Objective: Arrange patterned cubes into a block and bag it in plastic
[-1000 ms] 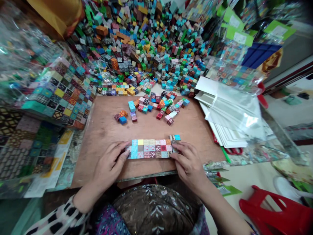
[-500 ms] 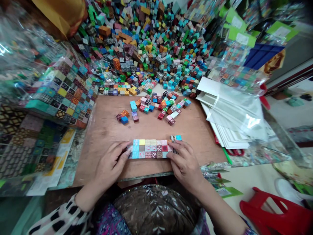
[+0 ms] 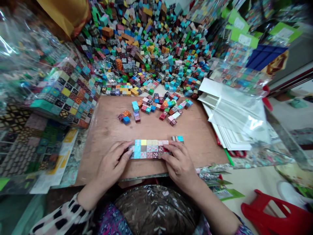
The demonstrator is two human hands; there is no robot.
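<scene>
Small patterned cubes stand pressed together in a flat block of cubes (image 3: 149, 149), several wide and a few rows deep, on the brown wooden board. My left hand (image 3: 111, 163) grips its left end, thumb in front and fingers behind. At the right end, my right hand (image 3: 181, 164) closes on it the same way, its fingers covering the last cubes. Just behind my right fingers lies a small blue and patterned piece (image 3: 177, 138), apart from the block. Farther back on the board is a scatter of loose cubes (image 3: 149, 109).
A large heap of mixed cubes (image 3: 151, 52) rises behind the wooden board (image 3: 107, 127). On the left stands a plastic-wrapped stack of cubes (image 3: 66, 94). White cards (image 3: 227, 130) and clear bags (image 3: 239, 107) lie at the right, near red-handled scissors (image 3: 238, 153). A red stool (image 3: 276, 212) stands lower right.
My right hand has slid a little left along the block and covers more of its right end. The small blue piece behind it shows more fully. My left hand keeps its grip.
</scene>
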